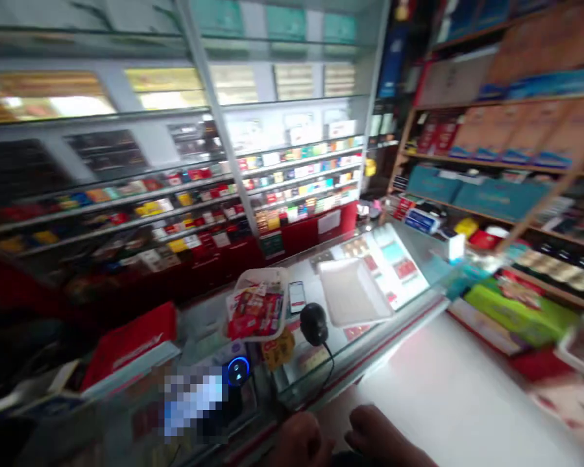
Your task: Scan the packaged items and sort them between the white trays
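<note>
I see left hand (299,438) and right hand (372,428), fingers curled closed, near the glass counter (340,357); black device (314,324) beyond.

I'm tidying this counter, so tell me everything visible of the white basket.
The white basket, apparently plastic, is open-topped with rounded corners. It stands upright on the glass counter, filled with mostly red packets. A phone lies beside it on the right. Blur hides whether the yellow item at its near side touches it.

The surface (421,245) was glossy glass, the round device (314,324) smooth plastic, the tray (355,292) matt plastic, the packets (253,312) shiny, the right-hand shelf (467,161) wooden.
</note>
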Demonstrator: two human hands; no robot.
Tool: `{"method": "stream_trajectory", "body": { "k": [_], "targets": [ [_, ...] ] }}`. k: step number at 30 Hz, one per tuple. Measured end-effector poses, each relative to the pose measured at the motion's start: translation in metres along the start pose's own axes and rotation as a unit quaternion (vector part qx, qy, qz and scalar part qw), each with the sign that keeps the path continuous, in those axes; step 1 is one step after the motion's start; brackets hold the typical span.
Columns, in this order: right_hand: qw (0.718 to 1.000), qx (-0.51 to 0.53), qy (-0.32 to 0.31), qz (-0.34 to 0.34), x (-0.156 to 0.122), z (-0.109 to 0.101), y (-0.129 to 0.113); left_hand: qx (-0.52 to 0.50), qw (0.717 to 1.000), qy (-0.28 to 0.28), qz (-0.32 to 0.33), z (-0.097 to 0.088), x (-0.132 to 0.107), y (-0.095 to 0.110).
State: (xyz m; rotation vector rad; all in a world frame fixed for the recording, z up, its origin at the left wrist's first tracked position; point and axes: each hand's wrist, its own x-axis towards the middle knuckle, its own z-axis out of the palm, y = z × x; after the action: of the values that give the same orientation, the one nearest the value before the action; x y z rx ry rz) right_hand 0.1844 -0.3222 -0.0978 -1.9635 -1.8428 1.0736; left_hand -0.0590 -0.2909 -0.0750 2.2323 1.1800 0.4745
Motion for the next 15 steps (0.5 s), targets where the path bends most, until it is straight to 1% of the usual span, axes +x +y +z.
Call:
{"method": "stream_trajectory", "body": {
  "k": [1,3,6,7,10,13,15],
  "targets": [
    [1.0,0.014,-0.008,0.001,0.001,-0.002,0.002,0.013,1.0,-0.015,0.011,-0.003,0.003,-0.004],
    [0.999,0.042,-0.007,0.002,0.002,-0.009,0.005,0.034,0.999,-0.038,0.019,-0.009,0.009,-0.004],
    [0.994,0.099,0.021,-0.041,0.0,-0.019,0.013,0.048,0.995,-0.078,0.038,-0.016,0.015,0.005],
    [0.992,0.114,0.031,-0.044,0.0,-0.02,0.017,0.054,0.994,-0.085,0.046,-0.017,0.016,0.007],
    [0.986,0.149,0.063,-0.036,0.002,-0.017,0.028,0.069,0.991,-0.082,0.076,-0.016,0.018,0.007],
    [0.984,0.148,0.093,-0.042,0.006,-0.011,0.036,0.074,0.992,-0.05,0.093,-0.018,0.021,0.001],
    [0.985,0.143,0.095,-0.03,0.006,-0.009,0.038,0.072,0.992,-0.036,0.095,-0.021,0.024,0.003]
  ]
}}
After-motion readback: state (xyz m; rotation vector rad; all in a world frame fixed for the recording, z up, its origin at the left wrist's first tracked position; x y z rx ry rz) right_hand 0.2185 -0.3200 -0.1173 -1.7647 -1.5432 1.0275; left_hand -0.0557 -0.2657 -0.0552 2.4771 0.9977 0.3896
